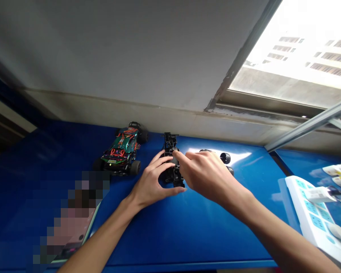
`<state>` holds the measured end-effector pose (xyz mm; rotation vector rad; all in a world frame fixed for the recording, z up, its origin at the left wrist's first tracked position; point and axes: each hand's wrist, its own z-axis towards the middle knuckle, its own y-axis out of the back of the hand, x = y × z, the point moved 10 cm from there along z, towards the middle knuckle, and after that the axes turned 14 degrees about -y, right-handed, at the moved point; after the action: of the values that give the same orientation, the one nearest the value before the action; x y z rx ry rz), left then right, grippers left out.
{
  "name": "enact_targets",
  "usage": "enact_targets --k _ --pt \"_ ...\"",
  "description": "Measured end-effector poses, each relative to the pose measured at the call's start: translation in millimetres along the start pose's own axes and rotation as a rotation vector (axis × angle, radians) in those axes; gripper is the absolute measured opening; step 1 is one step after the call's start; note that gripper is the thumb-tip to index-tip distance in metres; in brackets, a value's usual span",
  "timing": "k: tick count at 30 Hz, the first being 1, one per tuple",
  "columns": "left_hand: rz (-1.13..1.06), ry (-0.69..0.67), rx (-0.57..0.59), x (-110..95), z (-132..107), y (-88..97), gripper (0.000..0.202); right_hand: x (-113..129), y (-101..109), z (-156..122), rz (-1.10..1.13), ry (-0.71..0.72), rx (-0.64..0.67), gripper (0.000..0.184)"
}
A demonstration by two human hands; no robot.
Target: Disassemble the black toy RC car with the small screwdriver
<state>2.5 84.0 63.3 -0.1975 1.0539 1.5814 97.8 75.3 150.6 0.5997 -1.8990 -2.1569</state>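
Observation:
A black plastic toy car chassis [170, 141] lies lengthwise on the blue table in front of me. My left hand [150, 182] grips it from the left, fingers along its middle and the thumb reaching across its near end. Over the chassis from the right comes my right hand [204, 172], its fingers curled in a pinch at the middle of the frame. Whatever those fingertips hold is hidden behind the hand. Beyond the right hand, small black wheels [225, 157] lie on the table, partly covered by it.
A green and orange toy car [122, 146] stands on its wheels at the left. Nearer me lies a flat device [88, 223], partly pixelated. On the right is a white power strip [309, 212] with plugs and cables. A metal bar [309, 127] slants beside the window; a wall bounds the back.

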Motion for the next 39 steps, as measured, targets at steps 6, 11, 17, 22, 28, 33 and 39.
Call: enact_targets --k 6,11,17,22,28,33,39 --pt "0.011 0.004 0.023 -1 1 -1.1 0.067 -3 2 -5 0.069 0.041 0.020 0.068" --pt "0.017 -0.006 0.008 0 0 -0.6 0.068 -15 -1 6 0.040 -0.143 0.050 0.034" --pt "0.113 -0.038 0.061 -4 -1 -2.3 0.065 -11 2 10 0.134 -0.099 0.068 0.060" --pt "0.132 -0.051 0.053 -6 0 -1.1 0.065 -20 3 13 0.091 -0.215 0.019 0.036" --pt "0.136 -0.044 0.051 -5 0 -1.3 0.062 -22 2 12 0.114 -0.168 -0.017 0.050" --pt "0.123 -0.060 0.037 -5 1 -0.8 0.066 -32 1 10 0.053 -0.247 -0.033 0.040" --pt "0.128 -0.048 0.042 -3 1 -1.0 0.063 -22 1 12 0.119 -0.122 -0.055 0.048"
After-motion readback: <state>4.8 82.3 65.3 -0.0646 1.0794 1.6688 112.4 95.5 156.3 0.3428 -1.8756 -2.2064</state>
